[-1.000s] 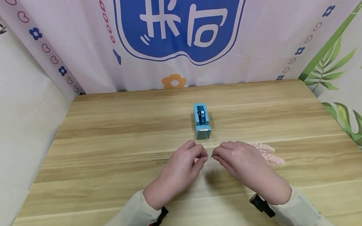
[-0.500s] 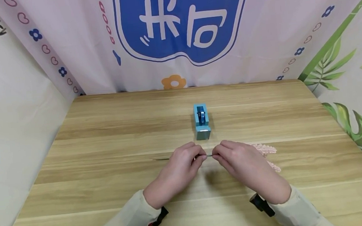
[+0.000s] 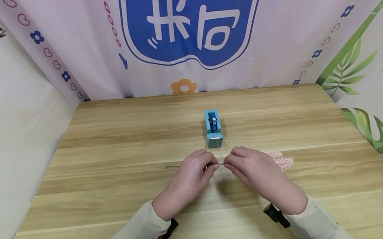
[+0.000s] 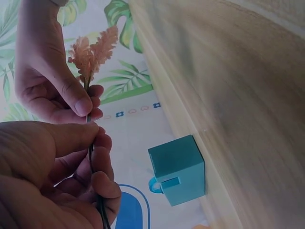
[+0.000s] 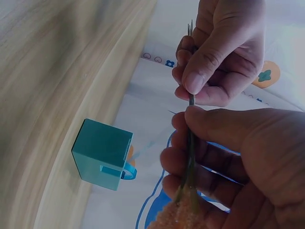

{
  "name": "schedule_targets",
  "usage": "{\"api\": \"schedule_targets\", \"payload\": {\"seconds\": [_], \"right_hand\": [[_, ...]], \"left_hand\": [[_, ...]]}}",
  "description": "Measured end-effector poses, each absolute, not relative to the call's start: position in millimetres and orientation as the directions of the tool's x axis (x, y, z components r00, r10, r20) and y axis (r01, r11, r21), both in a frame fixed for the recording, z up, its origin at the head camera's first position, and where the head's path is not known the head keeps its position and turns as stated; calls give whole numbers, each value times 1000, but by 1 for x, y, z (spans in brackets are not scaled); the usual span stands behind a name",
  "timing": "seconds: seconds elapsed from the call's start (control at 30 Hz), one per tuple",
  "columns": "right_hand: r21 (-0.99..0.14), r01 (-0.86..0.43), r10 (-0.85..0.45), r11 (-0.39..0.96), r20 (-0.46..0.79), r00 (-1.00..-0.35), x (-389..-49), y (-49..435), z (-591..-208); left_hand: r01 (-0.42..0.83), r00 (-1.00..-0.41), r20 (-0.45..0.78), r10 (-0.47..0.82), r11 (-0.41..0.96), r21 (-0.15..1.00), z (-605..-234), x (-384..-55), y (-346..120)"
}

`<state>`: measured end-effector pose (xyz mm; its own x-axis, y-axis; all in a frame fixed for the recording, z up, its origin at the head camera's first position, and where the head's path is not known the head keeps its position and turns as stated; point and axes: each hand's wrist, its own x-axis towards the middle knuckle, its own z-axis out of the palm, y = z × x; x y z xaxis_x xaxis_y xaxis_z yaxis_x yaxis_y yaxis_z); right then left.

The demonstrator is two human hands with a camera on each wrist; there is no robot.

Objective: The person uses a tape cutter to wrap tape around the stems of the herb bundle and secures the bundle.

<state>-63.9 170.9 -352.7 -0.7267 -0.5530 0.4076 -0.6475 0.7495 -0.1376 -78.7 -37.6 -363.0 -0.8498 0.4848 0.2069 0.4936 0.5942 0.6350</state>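
Note:
Both hands hold a small bunch of artificial flowers with pink, fluffy heads (image 3: 282,161) and thin dark green stems (image 3: 172,167). My left hand (image 3: 191,174) pinches the stems between thumb and fingers near the middle of the table. Just to its right, my right hand (image 3: 258,172) pinches the same stems nearer the heads, leaving a short bit of stem showing between the hands. In the left wrist view, the heads (image 4: 102,47) stick out beyond the right hand (image 4: 47,86). The right wrist view has the stem ends poking out past the left hand (image 5: 224,52).
A teal tape dispenser (image 3: 215,141) with a blue roll stands on the wooden table (image 3: 112,140), just beyond the hands. A printed curtain (image 3: 99,66) hangs along the table's far edge, and light printed cloth covers both sides.
The bunch has turned between the fingers: the pink heads shifted around and now sit closer together, and the spread stem ends have drawn nearly into one line. Both hands stay almost in place.

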Motion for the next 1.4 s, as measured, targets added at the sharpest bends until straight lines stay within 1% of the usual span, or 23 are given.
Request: {"api": "schedule_targets", "payload": {"seconds": [0.27, 0.37, 0.53, 0.93, 1.1, 1.27, 1.4], "right_hand": [[-134, -630, -542, 765, 396, -741, -66, 170, -354], [-130, -643, -547, 755, 417, -726, -67, 170, -356], [-110, -657, -559, 746, 432, -707, -68, 171, -358], [-84, -647, -566, 757, 409, -716, -67, 171, -356], [-98, -641, -558, 761, 404, -725, -68, 170, -357], [-99, -636, -549, 765, 416, -725, -69, 169, -359], [-99, -636, -545, 765, 428, -721, -69, 170, -361]], "left_hand": [[486, -861, 183, 475, 659, 574, -363, -78, -36], [496, -855, 188, 483, 658, 566, -363, -78, -37], [492, -855, 183, 485, 648, 581, -365, -78, -37], [501, -854, 223, 469, 629, 594, -367, -81, -37], [504, -854, 229, 467, 632, 588, -368, -81, -36], [469, -870, 192, 453, 644, 605, -368, -81, -35], [467, -870, 183, 458, 645, 604, -368, -81, -35]]}}
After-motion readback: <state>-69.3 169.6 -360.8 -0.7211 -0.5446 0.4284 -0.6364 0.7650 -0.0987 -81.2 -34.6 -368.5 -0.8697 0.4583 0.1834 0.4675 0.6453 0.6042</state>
